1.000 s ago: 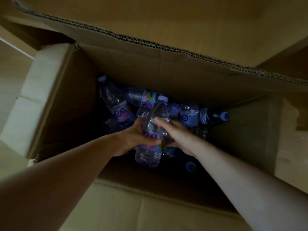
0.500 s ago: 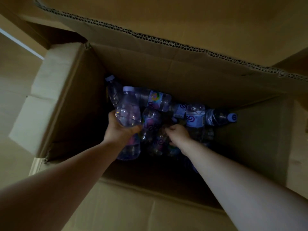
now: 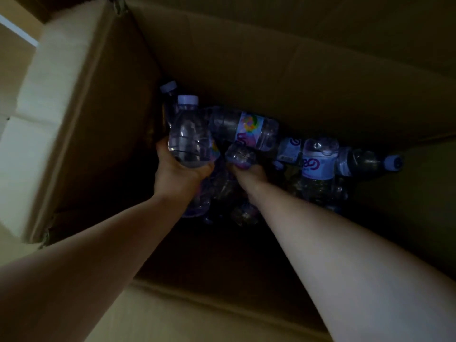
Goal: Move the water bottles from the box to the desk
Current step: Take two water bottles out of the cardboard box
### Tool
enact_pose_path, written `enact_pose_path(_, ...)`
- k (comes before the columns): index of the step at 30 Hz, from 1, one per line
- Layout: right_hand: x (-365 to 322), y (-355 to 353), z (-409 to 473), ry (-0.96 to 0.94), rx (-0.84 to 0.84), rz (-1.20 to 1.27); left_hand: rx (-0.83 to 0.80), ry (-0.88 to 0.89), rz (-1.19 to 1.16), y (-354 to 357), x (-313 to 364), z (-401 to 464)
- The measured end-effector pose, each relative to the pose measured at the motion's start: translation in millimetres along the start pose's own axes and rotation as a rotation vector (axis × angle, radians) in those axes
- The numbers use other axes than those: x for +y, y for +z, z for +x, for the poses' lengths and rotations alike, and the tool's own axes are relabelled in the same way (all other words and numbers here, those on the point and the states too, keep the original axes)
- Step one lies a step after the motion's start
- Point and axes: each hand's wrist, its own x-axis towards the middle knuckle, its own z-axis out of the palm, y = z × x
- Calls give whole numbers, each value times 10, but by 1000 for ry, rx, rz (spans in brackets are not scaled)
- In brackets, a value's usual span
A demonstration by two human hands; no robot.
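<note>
Both arms reach down into a deep, dim cardboard box (image 3: 246, 58). My left hand (image 3: 177, 174) grips a clear water bottle (image 3: 188, 137) with a lilac cap, held upright near the box's left wall. My right hand (image 3: 249, 174) is lower in the pile, its fingers round the end of a second bottle (image 3: 240, 153) that lies among the others. Several more bottles with lilac labels lie on the box floor, one on its side along the far wall (image 3: 249, 129) and one at the right with its cap pointing right (image 3: 370, 162).
The box's left flap (image 3: 49, 119) stands open and pale at the left. Its near wall (image 3: 197, 317) runs across the bottom of the view under my forearms. The box floor in front of the pile is dark.
My left hand has carried its bottle to the left and turned it upright. My right hand has let go of that bottle and dropped onto another one in the pile. The view moved closer.
</note>
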Motion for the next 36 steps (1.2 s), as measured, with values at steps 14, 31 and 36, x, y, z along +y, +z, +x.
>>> enact_pose_path(14, 386, -582, -266, 514, 125, 837, -62, -30, 81, 199, 191, -77)
enact_pose_path(31, 159, -849, -160, -589, -146, -1653, -126, -14, 150, 207, 18, -21)
enact_pose_path(36, 193, -781, -149, -548, -227, -1591, -124, -29, 159, 239, -89, -46)
